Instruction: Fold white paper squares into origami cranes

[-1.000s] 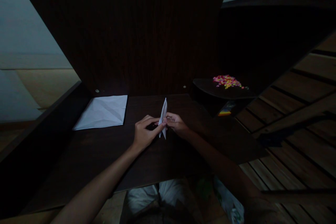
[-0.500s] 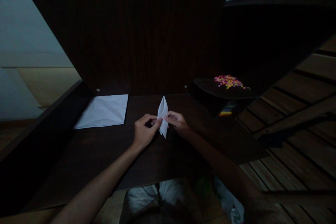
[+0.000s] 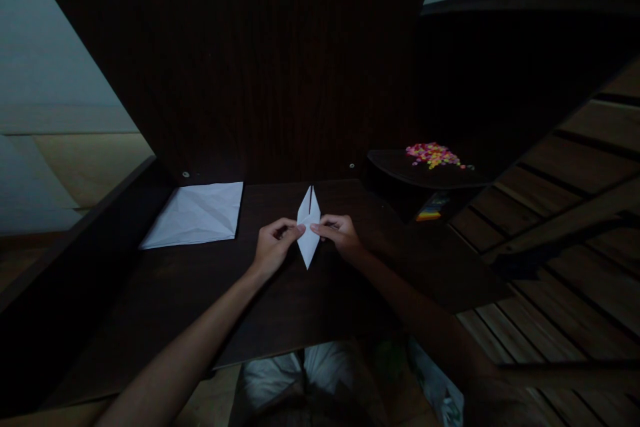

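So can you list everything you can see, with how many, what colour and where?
Folded paper: one, white, between the hands
Creased paper: at least one sheet, white, desk's left
Desk: one, dark brown, under the hands
Back panel: one, dark brown, behind the desk
Screw-like fittings: two, pale, low on that panel
Small shelf: one, dark, right
Little bits: many, pink and yellow mostly, on that shelf
Unclear striped thing: one, multicoloured, below that shelf
Slats: several, brown wood, far right
Wall: two stretches, bluish-grey, left and top right
Trousers: one pair, pale, bottom
Left hand, right hand: two, bare, holding the folded paper
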`<state>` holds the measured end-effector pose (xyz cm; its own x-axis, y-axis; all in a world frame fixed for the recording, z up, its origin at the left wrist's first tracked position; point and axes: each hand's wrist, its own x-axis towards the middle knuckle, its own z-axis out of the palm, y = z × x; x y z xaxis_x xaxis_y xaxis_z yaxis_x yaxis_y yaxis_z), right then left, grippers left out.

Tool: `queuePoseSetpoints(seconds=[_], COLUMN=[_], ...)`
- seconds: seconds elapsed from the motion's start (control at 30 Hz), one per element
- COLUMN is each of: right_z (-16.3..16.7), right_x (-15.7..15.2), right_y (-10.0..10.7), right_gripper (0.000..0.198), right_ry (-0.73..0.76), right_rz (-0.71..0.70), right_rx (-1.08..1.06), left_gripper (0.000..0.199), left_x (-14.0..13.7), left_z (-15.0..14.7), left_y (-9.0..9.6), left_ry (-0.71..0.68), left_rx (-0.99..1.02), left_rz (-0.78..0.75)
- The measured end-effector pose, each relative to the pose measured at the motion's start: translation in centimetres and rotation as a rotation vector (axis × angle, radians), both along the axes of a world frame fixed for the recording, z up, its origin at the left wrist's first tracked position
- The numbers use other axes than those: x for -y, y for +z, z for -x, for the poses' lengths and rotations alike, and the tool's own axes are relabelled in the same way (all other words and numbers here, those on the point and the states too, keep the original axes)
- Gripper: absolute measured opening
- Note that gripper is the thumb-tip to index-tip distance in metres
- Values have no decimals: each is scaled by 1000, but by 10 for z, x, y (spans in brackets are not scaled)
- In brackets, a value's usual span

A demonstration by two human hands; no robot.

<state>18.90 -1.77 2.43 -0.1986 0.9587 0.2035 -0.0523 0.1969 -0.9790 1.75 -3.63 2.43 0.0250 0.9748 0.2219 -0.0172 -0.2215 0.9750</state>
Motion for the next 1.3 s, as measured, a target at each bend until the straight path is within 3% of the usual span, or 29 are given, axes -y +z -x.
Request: queuePoseSetpoints(seconds=[0.2, 0.33, 0.67, 0.93, 1.3], right_z=[-1, 3, -1, 2, 6], right_x=[2, 2, -7, 0, 2], right_y=[5, 6, -5, -3, -3], right_gripper=[29, 35, 40, 29, 32], right_ry=[58, 56, 88, -20, 42], right_rz=[9, -12, 54, -76, -53], right_rx=[35, 51, -122, 47, 41], left_gripper=[32, 33, 24, 24, 35], left_x=[-1, -1, -1, 2, -2], left_z=[-1, 0, 4, 2, 0], left_y=[4, 4, 0, 4, -4], left_ry=[-153, -155, -297, -236, -194], left_rx=[62, 79, 121, -15, -134], left_rz=[77, 110, 237, 129, 57])
